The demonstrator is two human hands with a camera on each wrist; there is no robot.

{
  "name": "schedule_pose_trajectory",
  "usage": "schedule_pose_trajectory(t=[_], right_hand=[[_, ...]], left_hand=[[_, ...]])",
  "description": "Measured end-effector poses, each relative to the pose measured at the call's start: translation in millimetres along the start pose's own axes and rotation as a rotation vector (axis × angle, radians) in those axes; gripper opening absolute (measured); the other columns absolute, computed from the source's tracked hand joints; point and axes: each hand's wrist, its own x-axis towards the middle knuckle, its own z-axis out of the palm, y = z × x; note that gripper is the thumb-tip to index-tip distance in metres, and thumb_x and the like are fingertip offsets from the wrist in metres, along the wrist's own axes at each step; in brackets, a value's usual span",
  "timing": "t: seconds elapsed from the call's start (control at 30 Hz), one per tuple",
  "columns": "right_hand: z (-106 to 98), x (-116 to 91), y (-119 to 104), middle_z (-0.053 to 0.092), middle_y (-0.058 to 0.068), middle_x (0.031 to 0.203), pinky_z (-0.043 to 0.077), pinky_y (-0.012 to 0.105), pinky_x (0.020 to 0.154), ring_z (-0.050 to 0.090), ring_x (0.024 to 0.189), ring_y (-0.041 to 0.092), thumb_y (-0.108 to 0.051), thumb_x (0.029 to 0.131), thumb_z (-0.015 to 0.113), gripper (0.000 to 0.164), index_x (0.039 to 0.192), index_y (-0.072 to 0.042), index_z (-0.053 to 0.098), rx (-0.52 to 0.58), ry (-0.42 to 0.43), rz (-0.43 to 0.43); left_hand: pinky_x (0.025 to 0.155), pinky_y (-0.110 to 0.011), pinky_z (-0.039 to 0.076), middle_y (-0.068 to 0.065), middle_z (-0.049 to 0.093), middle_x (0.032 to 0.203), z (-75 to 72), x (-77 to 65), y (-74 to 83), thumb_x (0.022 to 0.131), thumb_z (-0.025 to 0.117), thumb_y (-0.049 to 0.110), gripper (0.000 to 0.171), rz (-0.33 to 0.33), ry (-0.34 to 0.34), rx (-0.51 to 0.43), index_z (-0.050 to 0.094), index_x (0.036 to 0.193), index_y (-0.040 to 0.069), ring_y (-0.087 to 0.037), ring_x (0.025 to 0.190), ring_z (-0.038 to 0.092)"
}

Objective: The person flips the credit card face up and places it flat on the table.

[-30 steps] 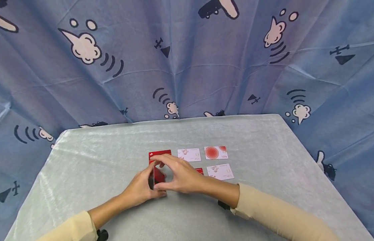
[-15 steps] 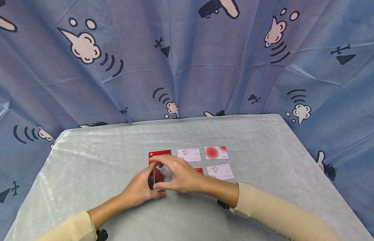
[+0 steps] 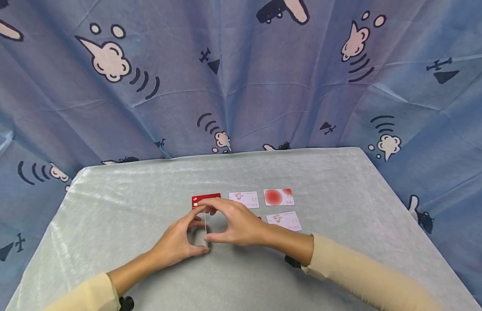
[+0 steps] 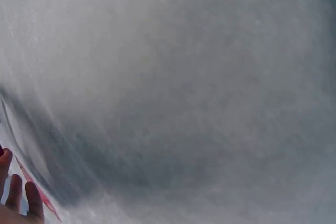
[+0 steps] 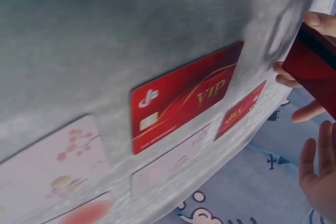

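Observation:
Between my two hands a red card (image 5: pixel 315 69) with a dark stripe is held upright. In the head view the card (image 3: pixel 205 229) stands edge-on, a thin light line. My left hand (image 3: pixel 172 239) pinches it by its far and near ends, thumb and fingers curved. From the other side my right hand (image 3: pixel 241 223) holds it likewise, fingertips at the far end and thumb at the near end. Close by on the cloth lies a red VIP card (image 5: pixel 186 100), mostly covered by the right hand in the head view. Left fingers (image 4: pixel 34 200) show in the left wrist view's corner.
Beyond the hands lies another red card (image 3: pixel 206 198), partly hidden. To its right are a pale VIP card (image 3: pixel 246 201) and a card with red circles (image 3: pixel 278 197). A second pale card (image 3: pixel 283 221) lies nearer. A patterned blue curtain (image 3: pixel 241 86) hangs behind the table (image 3: pixel 322 172).
The held red card has turned from showing some of its red face to edge-on in the head view. Both hands have shifted slightly right with it.

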Motion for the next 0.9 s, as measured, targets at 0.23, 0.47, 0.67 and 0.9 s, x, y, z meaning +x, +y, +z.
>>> schedule_pose_trajectory(t=[0.23,0.47,0.67,0.9], right_hand=[[-6.7,-7.7,8.6,0.064,-0.001,0.116,0.053,0.036,0.081,0.057,0.105,0.013,-0.027,0.079,0.085,0.072,0.140,-0.009,0.052,0.004,-0.028,0.051],[-7.7,-14.4,18.8,0.063,-0.002,0.116,0.054,0.038,0.083,0.057,0.105,0.013,-0.027,0.079,0.085,0.073,0.142,-0.012,0.051,0.001,-0.062,0.122],[-6.5,-18.8,24.2,0.064,0.000,0.116,0.053,0.038,0.087,0.058,0.105,0.016,-0.025,0.078,0.086,0.073,0.141,-0.008,0.051,-0.009,-0.071,0.139],[-3.8,-22.9,29.1,0.063,0.000,0.117,0.053,0.036,0.088,0.057,0.106,0.014,-0.026,0.079,0.085,0.073,0.142,-0.010,0.051,-0.007,-0.090,0.174]], left_hand=[[0.099,-0.051,0.045,0.007,0.072,0.111,-7.2,-3.9,-2.5,0.065,0.094,0.016,0.102,-0.025,0.032,0.077,0.038,0.151,0.013,-0.018,0.115,0.060],[0.098,-0.052,0.046,0.003,0.072,0.112,-14.1,-5.6,-3.5,0.065,0.094,0.015,0.102,-0.040,0.053,0.120,0.039,0.150,0.009,-0.022,0.116,0.059],[0.096,-0.052,0.047,0.002,0.072,0.114,-17.9,-5.2,-4.2,0.065,0.095,0.016,0.103,-0.037,0.059,0.143,0.038,0.151,0.008,-0.023,0.116,0.060],[0.095,-0.053,0.047,0.001,0.072,0.113,-21.3,-5.5,-3.8,0.065,0.094,0.016,0.103,-0.038,0.060,0.158,0.038,0.151,0.009,-0.024,0.116,0.060]])
